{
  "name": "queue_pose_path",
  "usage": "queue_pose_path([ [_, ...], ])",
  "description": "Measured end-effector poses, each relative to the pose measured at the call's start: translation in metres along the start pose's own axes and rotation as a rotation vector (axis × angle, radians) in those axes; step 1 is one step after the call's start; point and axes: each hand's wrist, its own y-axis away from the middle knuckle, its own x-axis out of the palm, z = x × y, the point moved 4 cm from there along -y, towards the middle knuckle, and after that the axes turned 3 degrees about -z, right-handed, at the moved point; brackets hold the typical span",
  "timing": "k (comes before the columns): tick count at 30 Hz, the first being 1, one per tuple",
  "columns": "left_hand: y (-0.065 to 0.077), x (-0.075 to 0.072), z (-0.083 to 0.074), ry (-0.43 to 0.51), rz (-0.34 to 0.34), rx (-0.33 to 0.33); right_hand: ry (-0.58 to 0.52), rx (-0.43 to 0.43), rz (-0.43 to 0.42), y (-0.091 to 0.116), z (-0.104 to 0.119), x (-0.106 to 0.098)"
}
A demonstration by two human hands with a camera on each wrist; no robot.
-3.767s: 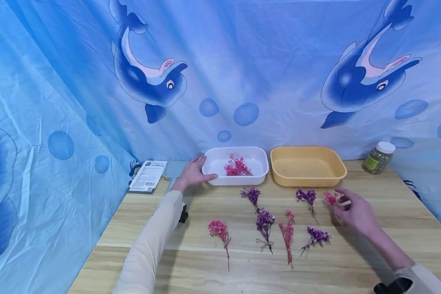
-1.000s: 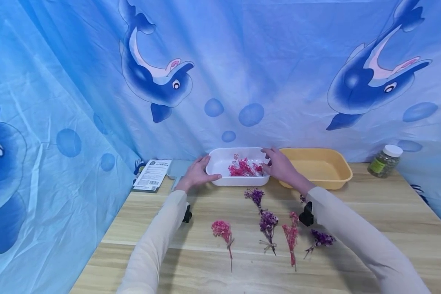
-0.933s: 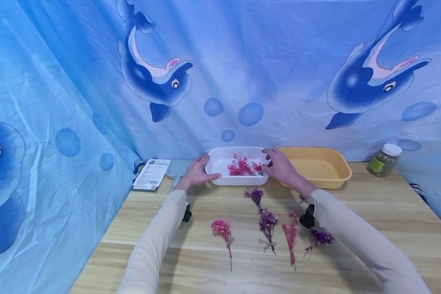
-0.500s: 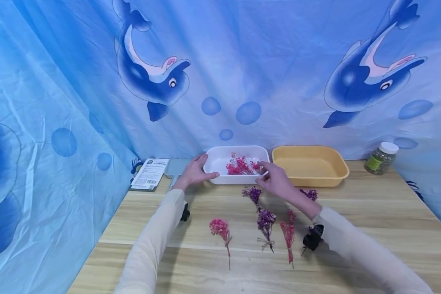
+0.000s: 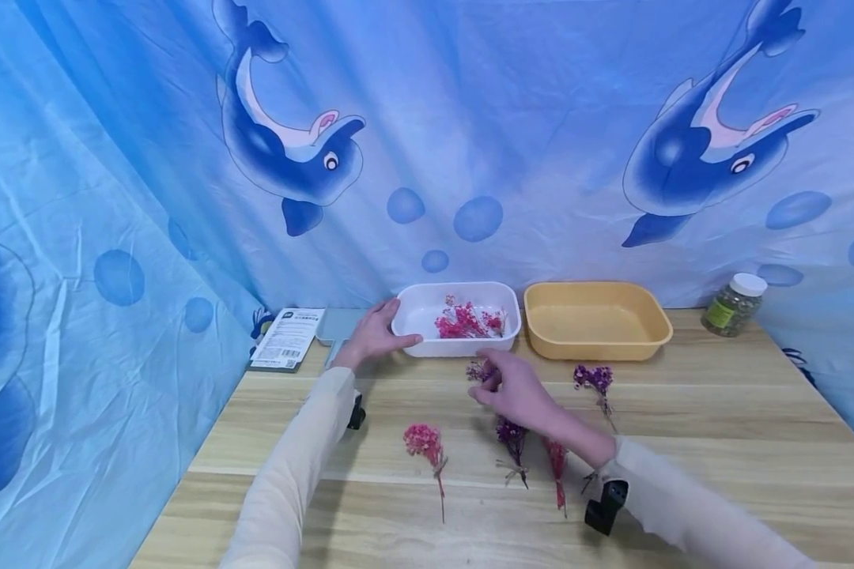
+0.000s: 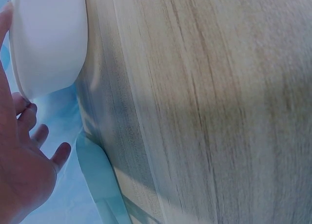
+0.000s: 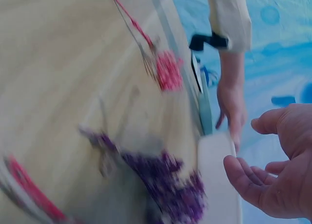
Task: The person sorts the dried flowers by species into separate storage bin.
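Note:
My left hand (image 5: 377, 340) rests at the left end of the white tray (image 5: 455, 348), thumb along its front and fingers at its side. In the left wrist view, the fingers look loosely bent against the tray rim (image 6: 19, 83). Pink dried flowers (image 5: 462, 322) lie inside the tray. My right hand (image 5: 515, 391) is over the table just in front of it, holding nothing; the right wrist view shows its thumb and fingers apart. It partly covers a purple dried flower bunch (image 5: 477, 371). Another purple bunch (image 5: 510, 438) and a pink bunch (image 5: 557, 466) lie partly under the right arm.
A yellow tray (image 5: 598, 352) stands right of the white one. A pink bunch (image 5: 425, 442) lies front left, a purple bunch (image 5: 595, 381) to the right. A lidded jar (image 5: 733, 307) stands back right; a printed card (image 5: 287, 340) lies back left. A patterned curtain closes the back.
Between the earliest frame and a second ago, my right hand brought a pink bunch from the right into the white tray. It has since drawn back toward the front purple bunch. The left hand stayed put.

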Motion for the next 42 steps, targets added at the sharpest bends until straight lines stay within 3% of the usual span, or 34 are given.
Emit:
queue_pose_path([
  [7, 0.001, -0.001, -0.001, -0.008, -0.001, 0.003, -0.073, 0.056, 0.11, 0.015, 0.012, 0.023],
  [18, 0.002, -0.001, -0.002, -0.006, -0.002, -0.004, -0.13, 0.055, 0.08, 0.039, 0.019, 0.048],
  [22, 0.003, -0.002, -0.003, 0.001, -0.01, -0.002, -0.105, 0.029, 0.089, 0.05, 0.017, 0.058],
  [31, 0.003, -0.003, -0.004, -0.002, -0.014, 0.003, -0.044, 0.034, 0.193, 0.064, 0.015, 0.076],
  [42, 0.002, -0.002, -0.002, -0.005, -0.005, -0.003, 0.031, 0.029, 0.182, 0.063, 0.018, 0.089],
])
